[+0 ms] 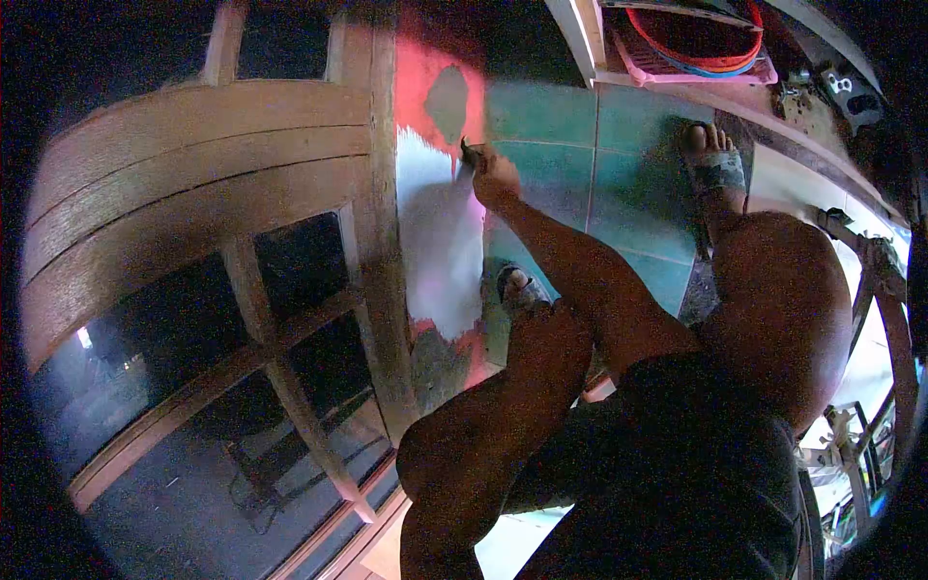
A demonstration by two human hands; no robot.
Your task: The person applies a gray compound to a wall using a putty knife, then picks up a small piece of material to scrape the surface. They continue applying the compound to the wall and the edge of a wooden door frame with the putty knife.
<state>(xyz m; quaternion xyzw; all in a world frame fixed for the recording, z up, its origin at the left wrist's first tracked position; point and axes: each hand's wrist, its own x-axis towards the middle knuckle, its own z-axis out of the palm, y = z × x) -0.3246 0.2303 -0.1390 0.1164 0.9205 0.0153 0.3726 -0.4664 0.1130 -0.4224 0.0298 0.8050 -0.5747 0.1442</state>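
My right hand (496, 181) is closed around a paintbrush (469, 159), which is small, dark and partly hidden by the fingers. The brush is at the edge of a strip (440, 261) between the door frame and the green tiles. White paint covers the strip's middle, with ragged edges over red paint (414, 82). Within the red at the top lies a bare greyish patch (447, 104). My forearm reaches in from the lower right, past my bent leg. I do not see my left hand.
A wooden door (193, 184) with dark glass panes stands at left. Green floor tiles (551, 174) lie beside the strip. My sandalled feet (717, 172) rest on the floor. At top right are a pink plastic basket (657, 72) and a wooden shelf edge.
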